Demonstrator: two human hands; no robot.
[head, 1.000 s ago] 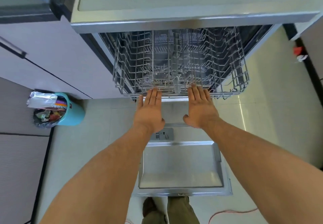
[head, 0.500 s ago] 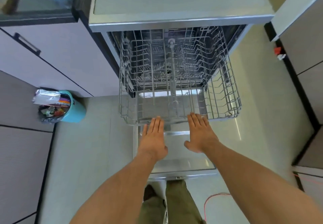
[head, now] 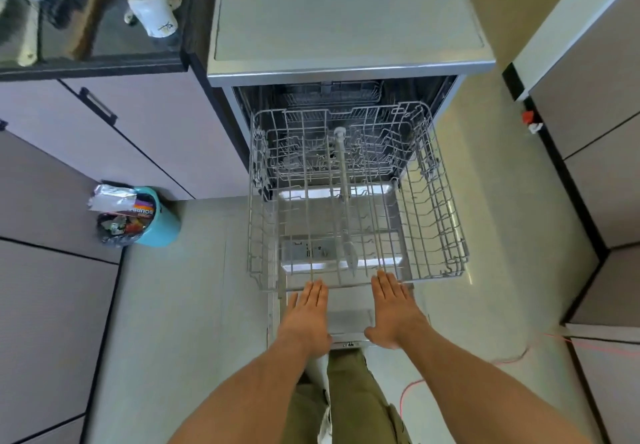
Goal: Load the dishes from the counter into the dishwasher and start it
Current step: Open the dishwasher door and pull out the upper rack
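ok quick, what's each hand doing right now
Left hand: open, fingers straight, tips at the front edge of the rack, holding nothing.
Right hand: open, the same.

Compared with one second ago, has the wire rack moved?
Yes. The wire rack has slid out of the dishwasher toward the person and now hangs over the open door, left hand and right hand flat at its front edge.
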